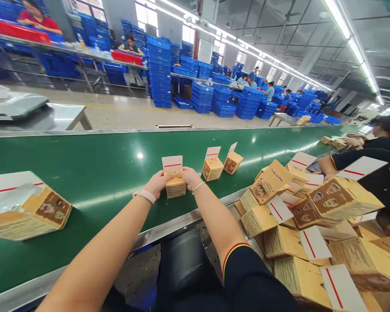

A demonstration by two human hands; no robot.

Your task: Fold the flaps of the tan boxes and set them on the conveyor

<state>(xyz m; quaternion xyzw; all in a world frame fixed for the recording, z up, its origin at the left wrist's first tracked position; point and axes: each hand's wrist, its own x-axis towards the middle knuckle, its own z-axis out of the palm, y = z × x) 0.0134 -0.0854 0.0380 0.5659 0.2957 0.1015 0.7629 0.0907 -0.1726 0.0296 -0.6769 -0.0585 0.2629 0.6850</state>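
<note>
A small tan printed carton stands on the green conveyor belt in front of me, its white flap with a red stripe standing up at the back. My left hand is closed on the carton's left top edge. On the opposite side my right hand grips the top, the fingertips of both hands nearly meeting over it. What lies inside is hidden. Just to the right stand a second carton and a third carton, both with white flaps raised.
At the left, a larger-looking open carton with clear plastic showing sits on the green belt. Many cartons are heaped at my right, beside a co-worker in a dark shirt. Stacked blue crates stand beyond the belt.
</note>
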